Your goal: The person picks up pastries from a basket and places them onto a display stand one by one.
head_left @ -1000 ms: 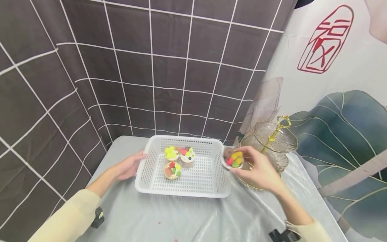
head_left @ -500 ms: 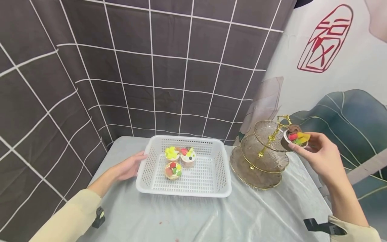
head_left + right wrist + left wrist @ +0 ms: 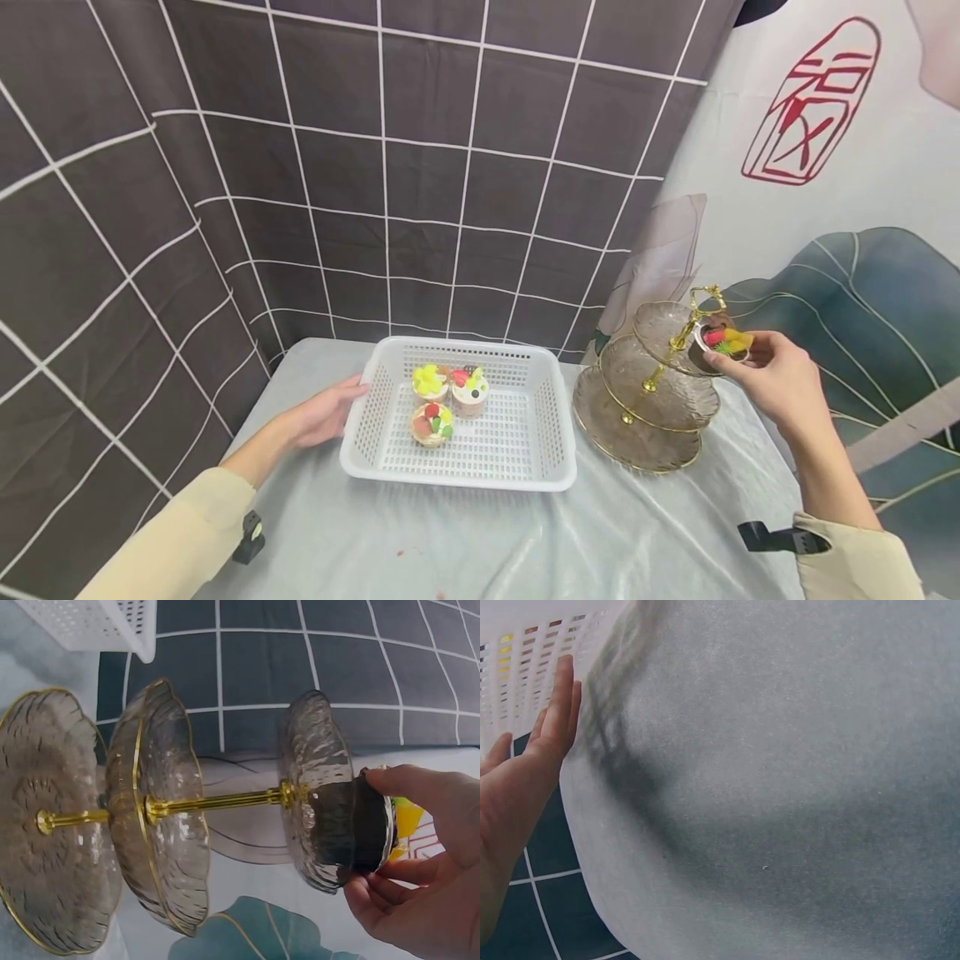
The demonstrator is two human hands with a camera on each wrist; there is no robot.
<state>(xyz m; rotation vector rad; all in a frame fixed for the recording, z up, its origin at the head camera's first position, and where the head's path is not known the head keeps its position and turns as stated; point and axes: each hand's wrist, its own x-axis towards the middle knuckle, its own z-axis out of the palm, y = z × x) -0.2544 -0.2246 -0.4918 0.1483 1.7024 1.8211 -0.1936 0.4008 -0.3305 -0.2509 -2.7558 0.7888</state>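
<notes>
My right hand (image 3: 780, 379) grips a dark cupcake (image 3: 722, 343) topped with red, yellow and green fruit. It is at the top plate (image 3: 319, 787) of a three-tier stand (image 3: 637, 417) with glassy, gold-rimmed plates and a gold stem. In the right wrist view the cupcake's base overlaps that plate, thumb and fingers on opposite sides. My left hand (image 3: 324, 412) rests with straight fingers against the left side of a white plastic basket (image 3: 525, 479). Inside it sit a yellow-topped cupcake (image 3: 430, 382), a white-topped cupcake (image 3: 469, 392) and a fruit-topped cupcake (image 3: 432, 425).
A pale grey cloth (image 3: 450, 542) covers the table. Behind it hangs a dark curtain (image 3: 427, 183) with white grid lines. At the right a printed cloth (image 3: 825, 275) with large leaves and red characters hangs beside the stand.
My right hand has carried the dark cupcake from the basket's right edge rightward and up to the stand's top plate, drawing slightly left over the last half second. The left hand stays at the basket.
</notes>
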